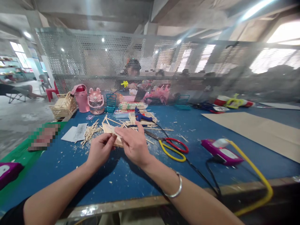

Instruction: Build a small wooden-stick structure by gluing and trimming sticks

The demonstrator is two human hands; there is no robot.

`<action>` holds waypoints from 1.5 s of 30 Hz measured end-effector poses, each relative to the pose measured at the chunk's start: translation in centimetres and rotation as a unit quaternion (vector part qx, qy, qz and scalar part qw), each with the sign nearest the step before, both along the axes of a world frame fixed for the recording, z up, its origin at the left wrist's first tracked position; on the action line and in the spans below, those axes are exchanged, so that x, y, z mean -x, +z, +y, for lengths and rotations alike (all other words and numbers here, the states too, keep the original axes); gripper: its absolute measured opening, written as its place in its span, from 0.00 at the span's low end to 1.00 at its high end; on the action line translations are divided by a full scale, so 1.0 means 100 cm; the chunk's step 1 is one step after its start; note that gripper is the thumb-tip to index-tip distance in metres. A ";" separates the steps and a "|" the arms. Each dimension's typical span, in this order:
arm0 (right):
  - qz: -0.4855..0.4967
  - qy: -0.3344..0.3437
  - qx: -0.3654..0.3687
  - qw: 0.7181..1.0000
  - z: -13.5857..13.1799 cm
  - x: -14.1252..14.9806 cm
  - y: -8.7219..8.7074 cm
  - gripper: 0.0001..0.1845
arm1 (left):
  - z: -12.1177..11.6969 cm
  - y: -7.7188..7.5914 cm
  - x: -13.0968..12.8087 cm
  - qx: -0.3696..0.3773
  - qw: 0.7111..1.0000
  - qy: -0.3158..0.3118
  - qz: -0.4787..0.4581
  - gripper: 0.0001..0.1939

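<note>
My left hand and my right hand meet over the blue table, both closed on a small flat piece built of wooden sticks. The left fingers pinch its near edge. The right thumb and fingers grip its right side, and a silver bangle sits on that wrist. Loose wooden sticks lie scattered just beyond the hands.
Red-and-yellow scissors lie right of my hands, with a blue glue gun behind and a purple device on a yellow hose further right. A stick basket, pink containers and cardboard stand around. Another person sits behind the mesh screen.
</note>
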State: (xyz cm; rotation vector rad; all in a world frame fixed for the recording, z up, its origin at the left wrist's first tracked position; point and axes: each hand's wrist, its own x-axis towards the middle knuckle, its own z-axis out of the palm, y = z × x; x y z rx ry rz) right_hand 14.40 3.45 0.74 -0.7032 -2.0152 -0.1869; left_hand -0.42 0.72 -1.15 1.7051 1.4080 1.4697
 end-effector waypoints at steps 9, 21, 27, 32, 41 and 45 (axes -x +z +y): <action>0.045 -0.040 -0.009 0.998 0.000 -0.003 0.005 0.13 | -0.001 0.001 -0.001 0.014 1.000 -0.003 -0.023 0.15; -0.018 -0.031 0.002 0.999 -0.002 0.000 0.002 0.15 | -0.003 0.002 -0.001 -0.007 1.000 0.000 0.022 0.15; 0.019 -0.049 0.005 0.999 -0.004 0.002 0.003 0.14 | -0.003 0.003 -0.001 -0.007 1.000 0.003 0.026 0.15; -0.028 -0.025 0.010 0.999 -0.004 0.000 0.004 0.14 | -0.002 0.002 -0.001 -0.002 1.000 -0.001 0.020 0.14; 0.285 -0.067 0.195 0.936 0.039 -0.046 0.025 0.13 | 0.005 0.008 0.005 0.040 0.986 0.040 -0.157 0.23; 0.348 -0.006 0.405 0.846 0.063 -0.075 0.031 0.13 | 0.008 0.013 0.009 0.003 0.974 0.066 -0.217 0.24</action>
